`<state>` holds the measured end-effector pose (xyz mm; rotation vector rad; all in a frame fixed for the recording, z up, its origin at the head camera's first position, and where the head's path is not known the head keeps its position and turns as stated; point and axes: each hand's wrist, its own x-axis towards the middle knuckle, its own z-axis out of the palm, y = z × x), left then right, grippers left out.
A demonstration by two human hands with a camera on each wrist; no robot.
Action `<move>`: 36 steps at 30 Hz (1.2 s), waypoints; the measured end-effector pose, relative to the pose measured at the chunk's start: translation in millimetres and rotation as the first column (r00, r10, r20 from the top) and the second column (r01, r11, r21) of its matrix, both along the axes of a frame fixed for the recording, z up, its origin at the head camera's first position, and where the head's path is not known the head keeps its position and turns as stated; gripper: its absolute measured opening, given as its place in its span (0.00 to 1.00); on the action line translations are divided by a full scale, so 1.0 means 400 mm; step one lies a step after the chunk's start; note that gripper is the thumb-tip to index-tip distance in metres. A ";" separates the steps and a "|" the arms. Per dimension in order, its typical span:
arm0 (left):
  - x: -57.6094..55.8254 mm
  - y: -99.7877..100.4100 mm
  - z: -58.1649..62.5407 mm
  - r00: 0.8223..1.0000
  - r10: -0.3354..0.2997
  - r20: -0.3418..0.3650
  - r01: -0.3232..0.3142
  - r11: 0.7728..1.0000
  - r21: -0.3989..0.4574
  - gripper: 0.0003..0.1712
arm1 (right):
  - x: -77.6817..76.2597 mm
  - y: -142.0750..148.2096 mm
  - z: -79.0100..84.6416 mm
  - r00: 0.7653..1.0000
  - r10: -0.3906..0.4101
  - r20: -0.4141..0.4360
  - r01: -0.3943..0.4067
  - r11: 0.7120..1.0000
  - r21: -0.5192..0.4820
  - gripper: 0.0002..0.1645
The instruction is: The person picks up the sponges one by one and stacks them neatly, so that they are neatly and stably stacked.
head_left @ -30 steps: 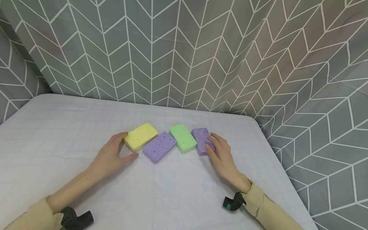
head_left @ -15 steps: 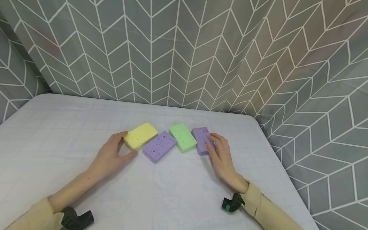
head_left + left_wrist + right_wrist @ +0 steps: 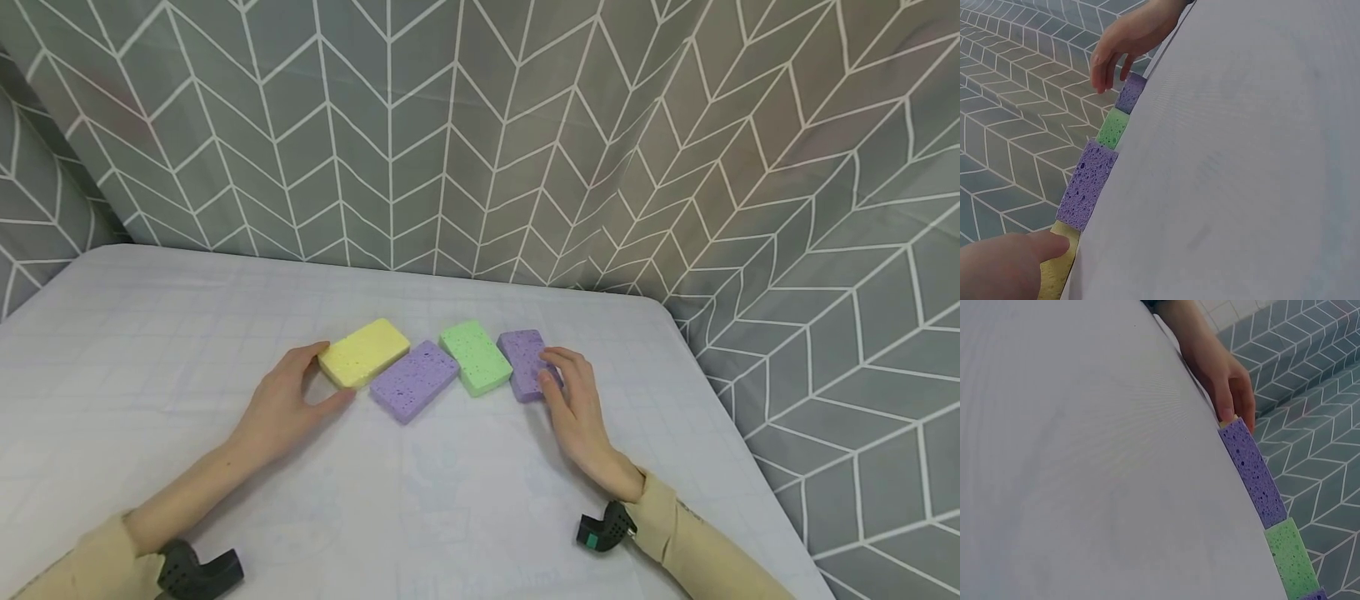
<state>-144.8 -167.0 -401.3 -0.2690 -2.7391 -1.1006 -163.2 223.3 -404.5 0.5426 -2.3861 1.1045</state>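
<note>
Several sponges lie in a staggered row on the table: a yellow sponge [image 3: 364, 352], a purple sponge [image 3: 415, 382], a green sponge [image 3: 476, 358] and a second purple sponge [image 3: 523, 358]. My left hand [image 3: 281, 406] pinches the left end of the yellow one, thumb at the near edge and a finger at the far corner. In the left wrist view its thumb [image 3: 1050, 245] presses against the yellow side. My right hand [image 3: 579, 417] hovers by the right-hand purple sponge with loosely bent fingers, overlapping its right side in the head view.
A white cloth covers the table [image 3: 450, 500], whose back edge meets a grey patterned curtain [image 3: 420, 133]. The curtain also runs along the right side. Each wrist carries a black camera mount [image 3: 198, 571].
The left thumb has drawn in to the yellow sponge's near edge. The right hand's thumb has shifted slightly right. The sponges keep their arrangement as the head view shifts a little.
</note>
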 end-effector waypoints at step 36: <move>-0.002 0.010 0.001 1.000 0.029 0.008 -0.029 0.997 0.077 0.48 | -0.001 -0.065 -0.013 0.989 0.088 -0.120 -0.100 0.990 -0.099 0.15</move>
